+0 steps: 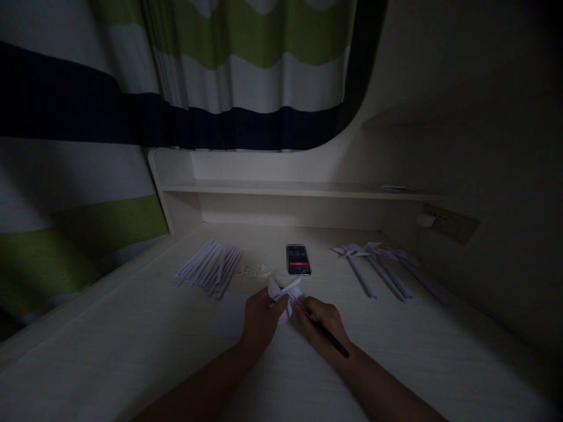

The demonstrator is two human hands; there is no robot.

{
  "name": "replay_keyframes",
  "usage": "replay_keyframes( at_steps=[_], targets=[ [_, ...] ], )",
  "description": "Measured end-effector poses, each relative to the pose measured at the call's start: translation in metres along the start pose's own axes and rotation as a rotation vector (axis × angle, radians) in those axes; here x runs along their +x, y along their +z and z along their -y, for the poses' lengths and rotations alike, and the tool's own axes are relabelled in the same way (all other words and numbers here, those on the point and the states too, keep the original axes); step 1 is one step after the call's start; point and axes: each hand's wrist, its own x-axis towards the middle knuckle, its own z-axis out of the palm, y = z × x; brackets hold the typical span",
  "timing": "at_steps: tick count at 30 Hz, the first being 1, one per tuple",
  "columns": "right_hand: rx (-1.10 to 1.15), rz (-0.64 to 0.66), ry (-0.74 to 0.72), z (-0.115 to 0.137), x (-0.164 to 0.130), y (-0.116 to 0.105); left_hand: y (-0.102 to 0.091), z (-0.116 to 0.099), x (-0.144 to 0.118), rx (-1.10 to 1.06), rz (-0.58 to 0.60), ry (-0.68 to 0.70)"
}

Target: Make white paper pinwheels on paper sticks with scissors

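My left hand (260,319) pinches a white folded paper pinwheel (291,288) between thumb and fingers, just above the table. Closed around a slim, dark-handled pen-like tool (331,339) is my right hand (323,319). The tool's front end points at the middle of the pinwheel; whether its tip touches or pierces the paper I cannot tell. Beneath and beside my left hand lies a flat white paper sheet (226,315), partly covered by it. Small whitish bits (264,270) lie just beyond the hands.
A pile of rolled white paper sticks (211,266) lies at left. Several paper pinwheels on sticks (363,275) lie at right. A phone (298,259) rests ahead of my hands. Behind are a shelf (272,189), a wall socket (453,225) and a striped curtain (264,82).
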Motion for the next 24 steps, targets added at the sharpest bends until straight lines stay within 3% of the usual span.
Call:
replay_keyframes(
  at_steps=[3,7,9,14,16,24],
  targets=[
    [0.042,-0.04,0.048,0.002,-0.001,-0.001,-0.002,0.004,0.006,-0.028,-0.034,-0.044],
    [-0.049,-0.064,-0.035,-0.01,-0.002,-0.002,-0.012,0.007,0.019,-0.044,-0.111,-0.097],
    [-0.158,0.033,-0.038,-0.019,-0.001,-0.002,-0.019,0.006,0.026,-0.065,-0.174,-0.098],
    [-0.501,0.513,0.061,-0.023,0.003,0.004,-0.04,0.004,0.046,-0.147,-0.389,-0.128],
    [-0.569,0.632,0.085,-0.018,0.004,0.009,-0.046,0.004,0.052,-0.17,-0.457,-0.149],
    [-0.495,0.679,0.111,-0.012,-0.005,0.02,-0.055,0.012,0.062,-0.194,-0.537,-0.161]
  ],
)
